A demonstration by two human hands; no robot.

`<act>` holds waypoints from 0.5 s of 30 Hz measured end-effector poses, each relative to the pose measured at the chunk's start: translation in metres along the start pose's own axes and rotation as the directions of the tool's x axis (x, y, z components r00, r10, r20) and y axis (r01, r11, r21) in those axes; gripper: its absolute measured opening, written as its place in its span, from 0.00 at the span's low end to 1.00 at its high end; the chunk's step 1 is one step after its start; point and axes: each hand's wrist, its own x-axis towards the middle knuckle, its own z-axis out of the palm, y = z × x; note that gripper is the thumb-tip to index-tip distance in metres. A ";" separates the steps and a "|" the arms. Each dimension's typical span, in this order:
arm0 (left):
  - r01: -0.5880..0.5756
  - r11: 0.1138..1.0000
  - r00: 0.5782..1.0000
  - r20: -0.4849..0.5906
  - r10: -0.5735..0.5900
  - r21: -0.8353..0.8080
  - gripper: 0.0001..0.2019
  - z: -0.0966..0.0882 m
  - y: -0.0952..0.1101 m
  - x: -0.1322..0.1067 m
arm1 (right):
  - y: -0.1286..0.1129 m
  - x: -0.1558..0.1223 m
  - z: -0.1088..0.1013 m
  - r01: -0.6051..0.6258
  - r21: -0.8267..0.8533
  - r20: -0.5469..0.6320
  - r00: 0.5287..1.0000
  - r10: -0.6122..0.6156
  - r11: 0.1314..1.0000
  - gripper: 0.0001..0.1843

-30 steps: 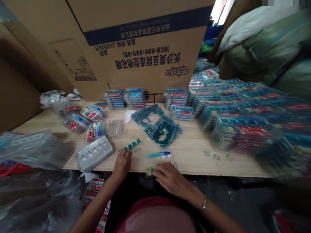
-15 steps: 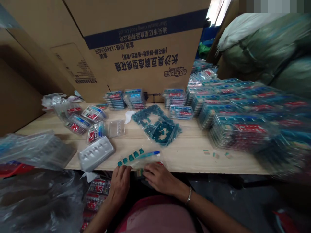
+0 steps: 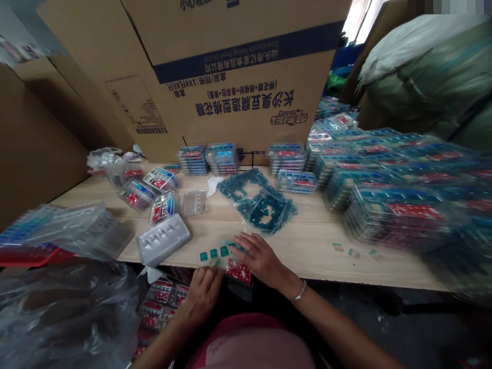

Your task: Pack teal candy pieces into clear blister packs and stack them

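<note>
Slanting inward, right grip palm-down

A clear tray with teal pieces and a red card is touched by the left hand and right hand; packs are stacked at right on the tabletop.

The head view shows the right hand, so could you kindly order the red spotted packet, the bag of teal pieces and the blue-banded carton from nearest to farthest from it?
1. Red spotted packet: just left of the right hand.
2. Bag of teal pieces: farther forward, ahead of the hand.
3. Blue-banded carton: behind the bag.
</note>
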 end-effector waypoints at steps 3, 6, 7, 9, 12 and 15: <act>0.067 0.998 0.989 -0.130 -0.067 -0.007 0.09 0.004 0.002 -0.002 | 0.011 -0.004 -0.006 0.019 -0.011 0.001 1.000 -0.019 1.000 0.18; 0.151 0.987 0.983 -0.101 -0.155 -0.048 0.09 0.010 -0.003 -0.009 | 0.021 -0.017 -0.023 -0.050 -0.087 -0.058 0.997 0.045 0.995 0.20; 0.157 0.985 0.986 -0.046 -0.161 -0.071 0.10 0.012 -0.006 -0.012 | 0.023 -0.023 -0.031 -0.063 -0.106 -0.070 0.996 0.056 0.992 0.20; 0.165 0.981 0.986 0.038 -0.162 -0.103 0.07 0.019 -0.009 -0.015 | 0.025 -0.033 -0.048 -0.073 -0.123 -0.073 0.995 0.064 0.990 0.21; 0.223 0.966 0.975 0.051 -0.218 -0.127 0.03 0.030 -0.008 -0.015 | 0.015 -0.041 -0.069 -0.070 -0.085 -0.026 0.997 0.068 0.994 0.22; 0.288 0.940 0.956 0.000 -0.293 -0.181 0.09 0.038 -0.006 -0.013 | -0.005 -0.036 -0.079 -0.026 0.010 0.055 0.998 0.025 1.000 0.21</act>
